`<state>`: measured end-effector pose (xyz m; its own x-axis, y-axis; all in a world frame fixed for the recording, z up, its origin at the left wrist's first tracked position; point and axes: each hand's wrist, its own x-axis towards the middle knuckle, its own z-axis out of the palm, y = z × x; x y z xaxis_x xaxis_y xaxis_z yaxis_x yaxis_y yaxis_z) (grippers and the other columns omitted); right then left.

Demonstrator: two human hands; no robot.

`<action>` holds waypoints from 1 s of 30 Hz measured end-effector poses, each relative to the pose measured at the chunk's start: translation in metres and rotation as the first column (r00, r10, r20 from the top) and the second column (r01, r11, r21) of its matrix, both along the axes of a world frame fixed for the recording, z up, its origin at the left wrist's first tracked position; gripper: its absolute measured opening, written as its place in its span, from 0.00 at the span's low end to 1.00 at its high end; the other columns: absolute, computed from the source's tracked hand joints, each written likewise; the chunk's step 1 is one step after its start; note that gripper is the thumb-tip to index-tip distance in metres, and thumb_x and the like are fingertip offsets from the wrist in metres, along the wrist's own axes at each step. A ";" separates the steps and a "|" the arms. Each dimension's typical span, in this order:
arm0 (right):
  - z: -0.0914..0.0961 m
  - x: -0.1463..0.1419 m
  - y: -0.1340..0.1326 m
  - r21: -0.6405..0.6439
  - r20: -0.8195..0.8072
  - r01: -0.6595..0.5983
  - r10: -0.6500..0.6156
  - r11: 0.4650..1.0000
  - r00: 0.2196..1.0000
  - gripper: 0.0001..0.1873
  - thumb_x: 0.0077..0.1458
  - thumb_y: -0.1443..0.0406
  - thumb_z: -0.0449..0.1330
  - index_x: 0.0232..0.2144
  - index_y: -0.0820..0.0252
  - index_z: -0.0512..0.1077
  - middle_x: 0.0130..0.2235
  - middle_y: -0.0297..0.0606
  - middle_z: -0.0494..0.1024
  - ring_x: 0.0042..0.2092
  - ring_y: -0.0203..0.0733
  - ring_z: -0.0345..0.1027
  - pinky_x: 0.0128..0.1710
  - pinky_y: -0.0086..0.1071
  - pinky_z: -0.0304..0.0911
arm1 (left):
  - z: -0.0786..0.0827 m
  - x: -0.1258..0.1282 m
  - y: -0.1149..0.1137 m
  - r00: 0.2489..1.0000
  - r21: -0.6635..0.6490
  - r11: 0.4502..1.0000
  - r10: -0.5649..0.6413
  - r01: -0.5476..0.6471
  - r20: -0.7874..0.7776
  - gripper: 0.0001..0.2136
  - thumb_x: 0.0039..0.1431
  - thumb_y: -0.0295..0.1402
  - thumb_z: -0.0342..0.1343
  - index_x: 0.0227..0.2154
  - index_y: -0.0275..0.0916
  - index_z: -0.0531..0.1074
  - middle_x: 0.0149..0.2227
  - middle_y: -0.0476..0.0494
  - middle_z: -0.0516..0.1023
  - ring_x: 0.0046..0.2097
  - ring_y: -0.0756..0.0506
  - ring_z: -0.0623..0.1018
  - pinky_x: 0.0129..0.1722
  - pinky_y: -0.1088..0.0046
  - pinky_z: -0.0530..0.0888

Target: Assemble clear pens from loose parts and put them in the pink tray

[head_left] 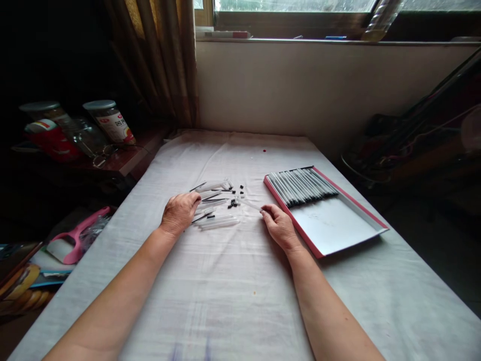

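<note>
My right hand (278, 226) pinches one end of a clear pen barrel (251, 204), which points left toward the middle of the table. At the left edge of a loose pile of pen parts is my left hand (179, 213), its fingers closed together by the dark pen refills (213, 200); what lies between the fingertips is hidden. More clear barrels (220, 222) lie below the refills. Several small black plugs (233, 203) are scattered at the pile's right side. Beside my right hand, a shallow red-edged box lid (332, 238) holds a row of pens (302, 185) with black ends.
A pale cloth (210, 291) covers the table. At the left, a side table bears a lidded jar (112, 123) and glasses (101, 158); a pink-handled object (77, 240) lies lower. A windowsill (274, 40) runs behind. A tiny red piece (264, 150) lies toward the back.
</note>
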<state>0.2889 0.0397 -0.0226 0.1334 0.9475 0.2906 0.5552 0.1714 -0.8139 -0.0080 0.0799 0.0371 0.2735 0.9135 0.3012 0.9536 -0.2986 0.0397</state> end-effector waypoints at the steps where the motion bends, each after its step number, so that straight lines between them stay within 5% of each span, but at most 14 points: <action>1: 0.000 0.000 0.000 0.006 0.017 0.001 -0.001 1.000 1.000 0.14 0.54 0.58 0.55 0.38 0.58 0.74 0.39 0.43 0.81 0.40 0.47 0.74 0.44 0.39 0.67 | 0.000 -0.001 -0.004 1.000 0.018 1.000 -0.011 0.011 0.013 0.11 0.63 0.35 0.46 0.37 0.42 0.74 0.35 0.43 0.80 0.38 0.41 0.78 0.38 0.67 0.68; 30: 0.005 -0.002 -0.003 0.030 0.081 -0.043 0.040 0.999 0.996 0.12 0.55 0.60 0.55 0.37 0.57 0.74 0.39 0.42 0.81 0.41 0.46 0.75 0.44 0.38 0.68 | 0.014 0.001 -0.014 0.998 0.015 0.999 -0.042 0.043 -0.041 0.12 0.65 0.36 0.44 0.37 0.42 0.73 0.36 0.42 0.80 0.39 0.41 0.77 0.39 0.67 0.68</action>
<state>0.2873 0.0369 -0.0181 0.0690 0.9418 0.3290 0.6105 0.2210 -0.7606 -0.0066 0.0664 0.0515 0.3242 0.8961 0.3031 0.9408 -0.3389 -0.0043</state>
